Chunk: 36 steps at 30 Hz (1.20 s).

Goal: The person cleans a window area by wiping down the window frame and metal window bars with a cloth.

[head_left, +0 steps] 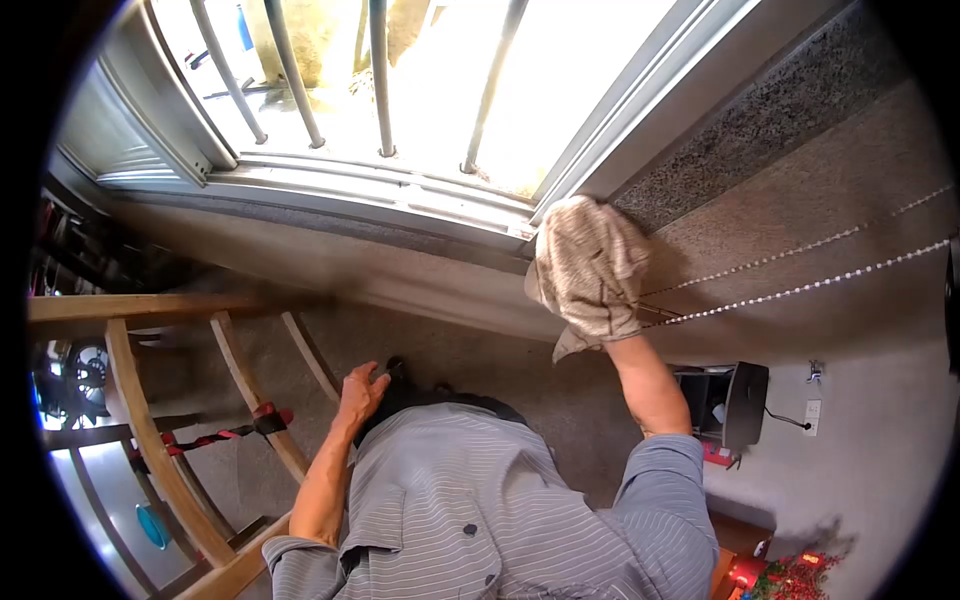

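Beige cloth [588, 250] covers the right hand [608, 305] at the lower corner of the window frame [640, 105], beside beaded chains [850, 275]; how far its fingers open cannot be told. The left hand [360, 392], partly open with loosely curled fingers and holding nothing visible, lies near the wooden ladder [147, 440].

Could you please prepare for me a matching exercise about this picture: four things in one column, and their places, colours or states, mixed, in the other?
Things:
1. Cloth
2. Wooden ladder
3. Beaded chains
4. Shirt

Places, colours or states:
A. Grey with pale stripes
B. At a lower corner of the window frame
C. Has a red and black strap on it
D. Two strands in front of the wall

Right pairs: 1-B, 2-C, 3-D, 4-A
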Each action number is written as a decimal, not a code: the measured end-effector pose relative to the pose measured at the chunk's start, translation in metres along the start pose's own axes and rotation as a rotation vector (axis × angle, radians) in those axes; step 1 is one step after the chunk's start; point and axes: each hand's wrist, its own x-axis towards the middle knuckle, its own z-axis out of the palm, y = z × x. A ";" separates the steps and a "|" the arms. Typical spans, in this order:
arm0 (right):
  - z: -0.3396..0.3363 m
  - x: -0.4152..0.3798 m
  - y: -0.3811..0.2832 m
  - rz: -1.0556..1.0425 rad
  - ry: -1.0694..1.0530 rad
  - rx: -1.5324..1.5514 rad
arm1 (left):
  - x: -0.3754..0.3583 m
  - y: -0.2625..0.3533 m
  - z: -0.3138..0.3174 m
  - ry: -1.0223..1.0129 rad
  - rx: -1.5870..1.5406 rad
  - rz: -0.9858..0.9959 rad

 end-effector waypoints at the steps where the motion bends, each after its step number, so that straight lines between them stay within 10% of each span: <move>1: -0.005 -0.007 0.007 -0.010 0.002 -0.092 | -0.003 0.012 -0.003 -0.002 -0.014 -0.017; 3: -0.042 -0.014 0.021 0.019 -0.064 -0.612 | -0.007 0.029 -0.007 -0.003 -0.016 -0.028; 9: -0.083 -0.037 0.055 0.078 0.094 -0.753 | -0.004 0.056 -0.003 0.001 0.019 0.093; 18: -0.102 -0.042 0.056 -0.350 -0.390 -2.045 | -0.002 0.109 0.001 -0.095 -0.021 0.112; 26: -0.028 -0.073 0.054 0.090 0.134 -0.906 | -0.012 0.144 0.013 -0.141 -0.195 0.180; 36: 0.017 -0.061 0.075 0.217 0.121 -0.719 | -0.034 0.148 0.009 -0.209 -0.675 -0.060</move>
